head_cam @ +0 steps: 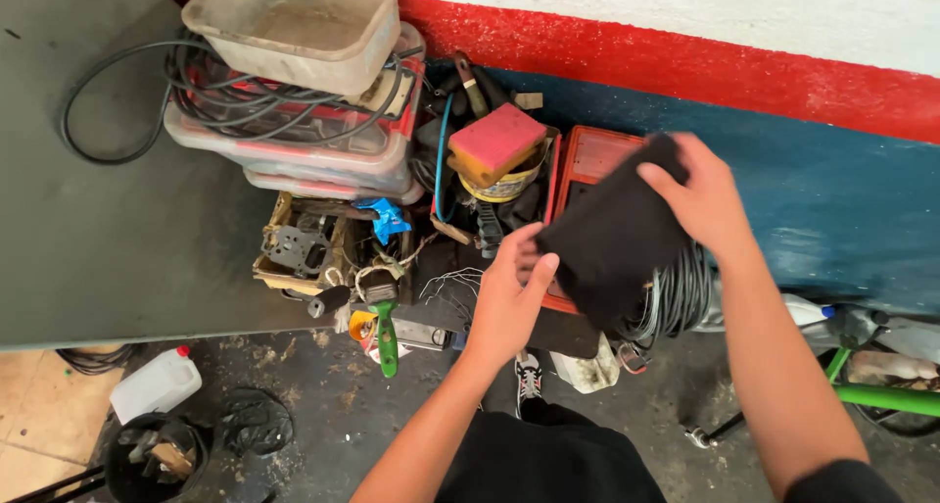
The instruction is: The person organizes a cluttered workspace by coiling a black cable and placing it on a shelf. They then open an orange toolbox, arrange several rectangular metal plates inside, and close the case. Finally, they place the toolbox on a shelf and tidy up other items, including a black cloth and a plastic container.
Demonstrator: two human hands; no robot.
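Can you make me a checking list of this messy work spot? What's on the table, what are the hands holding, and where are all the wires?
Surface: dark grey table, bare on the left, piled up by the wall.
Job's things: black cloth, held up over a red case.
Clutter: stacked plastic boxes, beige tub on top, pink-and-yellow sponge, green-handled brush.
Grippers: left hand grips the cloth's lower edge; right hand pinches its top corner.
Cables: black cable looped from the boxes; grey coil under the cloth.
Surroundings: red, white and blue wall; white jug on the dirty floor.
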